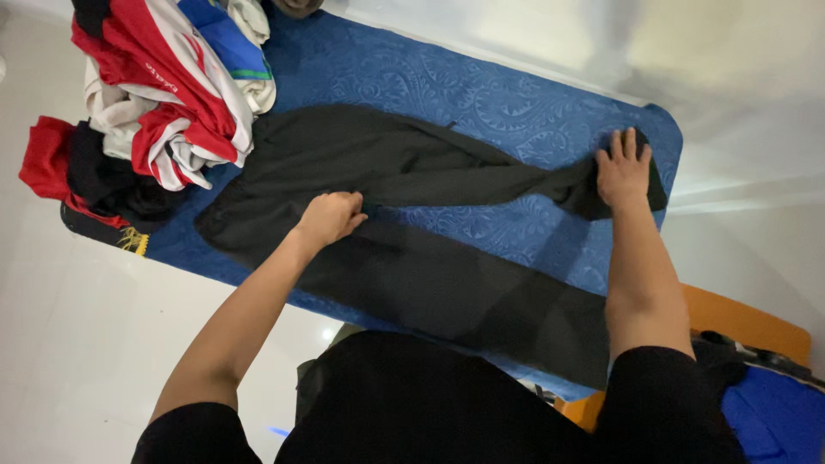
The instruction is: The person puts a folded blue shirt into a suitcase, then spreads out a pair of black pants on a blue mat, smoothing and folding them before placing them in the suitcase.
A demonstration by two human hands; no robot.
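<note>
- A pair of black trousers [404,163] lies spread across the blue mat [481,94], its waist toward the left and its legs running right; one leg reaches the mat's far right corner, the other angles toward the near edge.
- The left hand [329,217] sits at the crotch where the legs part, fingers curled together and pinching the cloth, seemingly to pin the garment in place.
- The right hand [622,169] presses flat, fingers spread apart, on the hem of the far leg, apparently keeping it stretched and smooth.
- A heap of clothes [163,86], red, white, blue and black, sits on the mat's far left corner, touching the waist end.
- The far leg's hem lies close to the mat's right edge; bare mat remains far of the trousers and between the legs.
- Pale floor [77,326] surrounds the mat; an orange object [748,322] lies near right.
</note>
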